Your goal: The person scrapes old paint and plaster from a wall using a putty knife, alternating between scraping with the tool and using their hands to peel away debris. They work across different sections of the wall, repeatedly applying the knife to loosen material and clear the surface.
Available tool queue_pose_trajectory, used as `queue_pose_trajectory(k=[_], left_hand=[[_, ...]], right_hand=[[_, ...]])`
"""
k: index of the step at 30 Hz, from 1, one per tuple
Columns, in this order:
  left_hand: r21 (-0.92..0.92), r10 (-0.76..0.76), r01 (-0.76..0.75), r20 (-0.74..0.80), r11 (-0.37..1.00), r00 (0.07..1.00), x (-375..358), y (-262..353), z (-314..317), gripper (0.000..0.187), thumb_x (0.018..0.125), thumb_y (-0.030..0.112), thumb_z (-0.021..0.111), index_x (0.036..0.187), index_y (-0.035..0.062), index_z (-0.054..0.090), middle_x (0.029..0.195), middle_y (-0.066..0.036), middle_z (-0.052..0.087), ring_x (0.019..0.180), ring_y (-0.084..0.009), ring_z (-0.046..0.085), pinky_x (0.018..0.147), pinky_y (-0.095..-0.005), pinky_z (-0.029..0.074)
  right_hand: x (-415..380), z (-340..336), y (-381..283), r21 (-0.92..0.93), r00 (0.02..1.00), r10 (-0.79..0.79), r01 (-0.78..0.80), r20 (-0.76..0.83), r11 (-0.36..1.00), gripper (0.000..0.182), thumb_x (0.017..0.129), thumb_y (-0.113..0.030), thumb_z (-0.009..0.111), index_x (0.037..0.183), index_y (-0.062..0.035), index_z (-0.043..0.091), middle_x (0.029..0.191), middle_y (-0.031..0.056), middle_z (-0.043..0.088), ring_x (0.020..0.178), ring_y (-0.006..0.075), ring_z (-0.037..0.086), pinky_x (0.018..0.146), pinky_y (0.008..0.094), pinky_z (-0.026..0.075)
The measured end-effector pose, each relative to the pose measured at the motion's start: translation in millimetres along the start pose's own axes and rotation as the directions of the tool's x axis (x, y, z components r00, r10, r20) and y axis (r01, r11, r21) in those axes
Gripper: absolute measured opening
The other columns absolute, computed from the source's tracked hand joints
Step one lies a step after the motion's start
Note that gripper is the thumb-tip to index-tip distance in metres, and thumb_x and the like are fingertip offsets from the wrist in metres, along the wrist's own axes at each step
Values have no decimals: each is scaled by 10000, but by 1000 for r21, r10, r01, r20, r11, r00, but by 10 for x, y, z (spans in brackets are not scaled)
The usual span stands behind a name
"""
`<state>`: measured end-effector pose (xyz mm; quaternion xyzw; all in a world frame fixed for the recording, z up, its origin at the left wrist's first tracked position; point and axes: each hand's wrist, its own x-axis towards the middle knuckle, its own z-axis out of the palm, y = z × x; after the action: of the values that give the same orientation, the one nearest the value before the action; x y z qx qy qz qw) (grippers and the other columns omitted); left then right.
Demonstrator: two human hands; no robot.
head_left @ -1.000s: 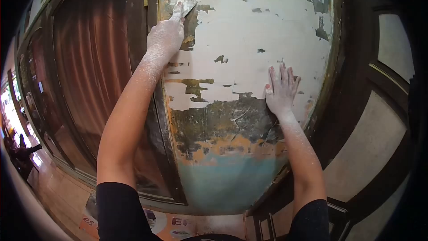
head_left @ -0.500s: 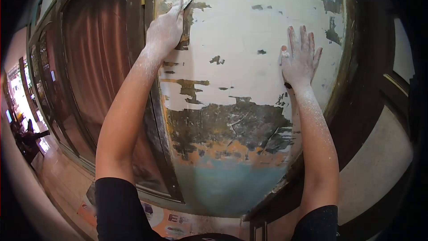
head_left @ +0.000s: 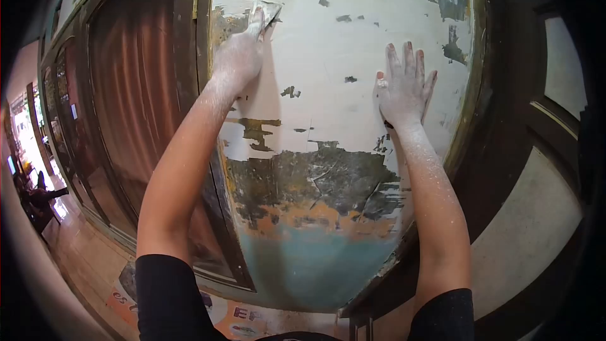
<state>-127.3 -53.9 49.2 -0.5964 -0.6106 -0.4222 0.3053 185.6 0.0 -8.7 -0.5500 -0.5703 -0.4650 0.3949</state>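
Observation:
My left hand, dusted white, is closed on a putty knife. One finger stretches along the blade, which touches the upper left of the wall. The handle is hidden by the hand. Fingers spread, my right hand lies against the coated wall to the right; it holds nothing, and a white smear sits by its thumb. White filler covers most of the upper wall, with dark grey bare patches showing lower down and a pale blue band beneath.
On the left stands a dark wooden frame with a reddish-brown curtain behind its panel. Dark panelled woodwork is on the right. A printed sheet lies on the floor below.
The view has shifted, so the wall appears further left. My left hand and the putty knife have moved down and right along the wall; dark patches beside them now look white. My right hand stays flat.

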Motion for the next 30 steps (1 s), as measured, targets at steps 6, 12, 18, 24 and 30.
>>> queue_pose_trajectory(k=[6, 12, 18, 24, 30], left_hand=[[-123, -37, 35, -11, 992, 999, 2, 180, -41, 583, 1027, 266, 423, 1578, 179, 257, 983, -297, 688, 965, -477, 656, 900, -553, 501], [-58, -17, 17, 4, 998, 1000, 48, 268, -6, 607, 1015, 249, 428, 1587, 203, 229, 970, -316, 679, 969, -484, 653, 905, -563, 495], [-38, -17, 17, -2, 999, 1000, 84, 281, 5, 602, 1022, 263, 427, 1587, 223, 223, 998, -315, 676, 969, -484, 653, 896, -564, 502], [-38, 3, -4, -27, 999, 1000, 125, 302, -2, 646, 972, 191, 459, 1582, 164, 245, 1008, -275, 697, 981, -443, 674, 891, -535, 515], [-14, 18, -18, -54, 1000, 998, 188, 277, 40, 627, 983, 214, 450, 1577, 157, 259, 1035, -275, 692, 1010, -435, 668, 919, -515, 513]], right_hand=[[-38, 40, 9, 39, 999, -13, 14, -32, 999, 656, 1003, -452, 456, 1596, -326, 205, 1677, 31, 99, 1550, 264, 39, 1216, 621, -3], [-133, -6, 18, 62, 998, -27, 23, 64, 998, 661, 999, -456, 445, 1599, -324, 199, 1680, 35, 80, 1553, 254, 8, 1215, 616, -39], [-123, -3, 7, 70, 997, -14, 9, 79, 998, 672, 996, -456, 450, 1601, -323, 191, 1680, 37, 83, 1553, 251, 2, 1216, 605, -58], [-140, 26, 23, 90, 999, -29, 25, 35, 996, 673, 993, -453, 458, 1599, -318, 199, 1679, 42, 92, 1553, 257, 20, 1216, 608, -51], [-139, 84, 37, 104, 999, -38, 40, -23, 994, 662, 996, -448, 457, 1596, -319, 210, 1672, 44, 125, 1550, 258, 42, 1220, 611, -39]])
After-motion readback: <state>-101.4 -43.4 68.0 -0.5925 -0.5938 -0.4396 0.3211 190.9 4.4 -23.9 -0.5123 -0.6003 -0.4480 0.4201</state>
